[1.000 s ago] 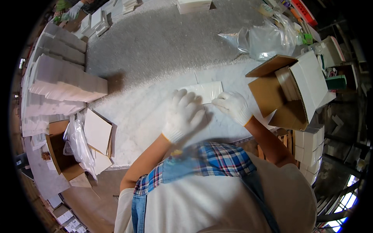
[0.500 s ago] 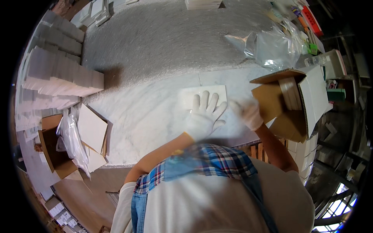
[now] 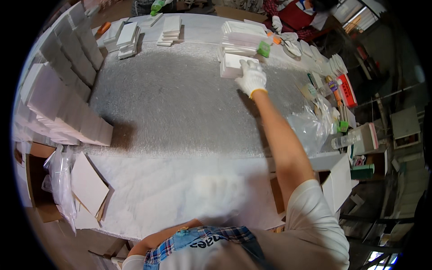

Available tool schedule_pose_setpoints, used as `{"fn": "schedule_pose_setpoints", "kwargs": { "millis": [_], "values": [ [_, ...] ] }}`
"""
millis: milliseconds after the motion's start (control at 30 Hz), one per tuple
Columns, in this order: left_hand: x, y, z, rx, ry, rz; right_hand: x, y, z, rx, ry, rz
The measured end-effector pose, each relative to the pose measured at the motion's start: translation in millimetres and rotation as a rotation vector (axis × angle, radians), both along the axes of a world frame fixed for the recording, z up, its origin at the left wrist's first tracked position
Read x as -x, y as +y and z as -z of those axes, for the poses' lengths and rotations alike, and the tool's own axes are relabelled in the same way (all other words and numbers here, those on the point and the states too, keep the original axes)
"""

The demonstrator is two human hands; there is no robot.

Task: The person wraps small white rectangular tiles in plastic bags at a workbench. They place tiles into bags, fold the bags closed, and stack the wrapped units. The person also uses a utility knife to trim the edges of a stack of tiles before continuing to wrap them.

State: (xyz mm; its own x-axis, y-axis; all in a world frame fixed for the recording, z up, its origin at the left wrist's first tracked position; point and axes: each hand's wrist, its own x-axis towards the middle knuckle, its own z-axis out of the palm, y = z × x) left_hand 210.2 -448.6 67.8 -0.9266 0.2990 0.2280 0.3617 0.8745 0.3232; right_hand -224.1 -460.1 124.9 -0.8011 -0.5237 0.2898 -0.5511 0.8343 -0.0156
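Observation:
My right hand (image 3: 252, 80), in a white knitted glove with a yellow cuff, reaches far across the table. Its fingers curl over the right end of a white tile (image 3: 233, 61) on top of a low stack. Behind that stands a taller stack of white tiles (image 3: 245, 32). Close to my body, my left hand (image 3: 216, 204) is a white smear of motion, so its fingers cannot be made out. It is at or just over a blurred pale tile (image 3: 211, 183) lying on the marble-patterned near slab (image 3: 144, 189).
Tall rows of tiles (image 3: 67, 103) line the left side. An opened carton (image 3: 40, 204) with clear plastic and another carton (image 3: 337, 184) flank the near slab. Plastic bags (image 3: 310, 128) lie on the right. Across the table is another person's gloved hand (image 3: 277, 24).
My right hand has gone from beside the right carton to the far tile stack. My left hand, spread on the near tile before, is now blurred. The view has tilted up.

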Motion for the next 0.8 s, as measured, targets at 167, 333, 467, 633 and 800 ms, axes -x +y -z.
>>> {"fn": "schedule_pose_setpoints", "kwargs": {
  "millis": [167, 333, 467, 633, 800],
  "values": [
    [13, -10, -25, -0.058, -0.15, 0.037, 91, -17, -3, -0.329, -0.139, -0.076],
    [13, -9, -18, -0.109, -0.139, 0.037, 127, -23, -3, -0.445, -0.287, -0.182],
    [4, -3, -9, -0.143, -0.117, 0.037, 102, -20, -11, -0.384, -0.235, -0.187],
    [-4, 2, 4, -0.154, -0.067, 0.046, 54, 14, 3, -0.154, -0.142, -0.113],
    [-9, 3, 11, -0.127, -0.024, 0.007, -98, 25, -9, -0.032, -0.249, -0.196]
  ]
}}
